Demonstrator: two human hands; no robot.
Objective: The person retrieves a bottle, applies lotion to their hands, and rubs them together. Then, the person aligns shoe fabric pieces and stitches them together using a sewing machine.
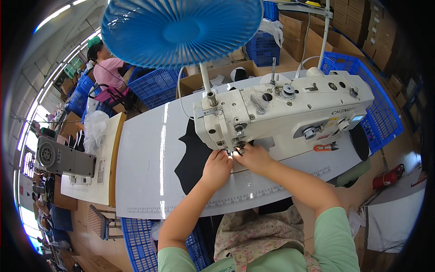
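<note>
left hand [217, 165]: fingers curled, pressing black fabric piece [195, 158] flat | right hand [255, 156]: pinching fabric edge under needle | fabric: matte, jagged outline, on glossy white table [145, 172] | machine: off-white industrial sewing machine [281, 109] | overhead: blue ribbed fan [181, 29]

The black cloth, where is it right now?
In the head view, the black cloth lies flat on the white table, left of centre, under the left hand and reaching beneath the sewing machine needle.

blue crates [154, 86], cardboard boxes [358, 22], window light [34, 113]
</note>
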